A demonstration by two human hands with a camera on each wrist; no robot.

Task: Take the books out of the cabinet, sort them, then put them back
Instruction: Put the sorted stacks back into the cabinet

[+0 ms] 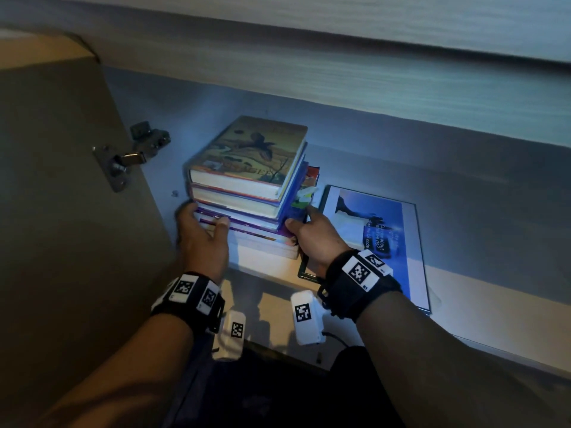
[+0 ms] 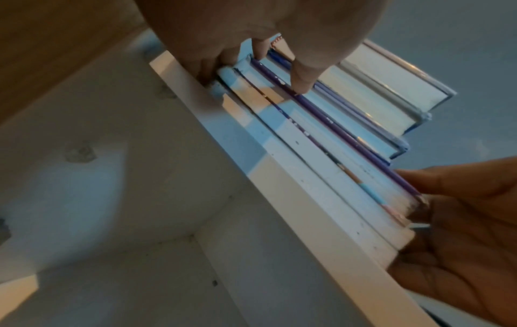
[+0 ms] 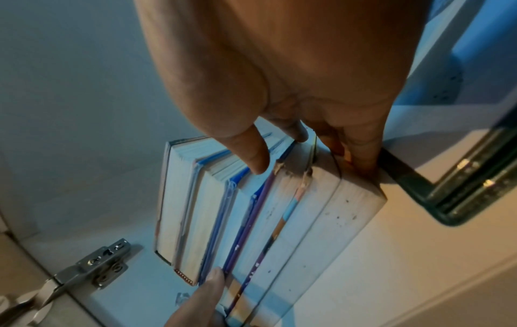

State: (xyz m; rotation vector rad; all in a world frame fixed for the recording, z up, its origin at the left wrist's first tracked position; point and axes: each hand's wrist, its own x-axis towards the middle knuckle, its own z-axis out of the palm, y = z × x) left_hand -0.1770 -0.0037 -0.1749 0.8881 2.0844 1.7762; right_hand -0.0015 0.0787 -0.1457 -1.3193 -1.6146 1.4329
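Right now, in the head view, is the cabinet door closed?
No, the cabinet door stands swung open at left, hinge exposed.

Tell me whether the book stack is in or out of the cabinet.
In: the book stack lies flat on the cabinet shelf, beside the open door.

Book stack [image 1: 247, 168] crowding cabinet's left wall [image 1: 139, 143], framed picture [image 1: 377, 242] flat alongside, shelf free rightward

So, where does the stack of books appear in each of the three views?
Head: stack of books at centre, between both hands.
Left wrist: stack of books runs diagonally from top centre to right.
Right wrist: stack of books at centre, below the palm.
Shared landmark: the purple cover edge.
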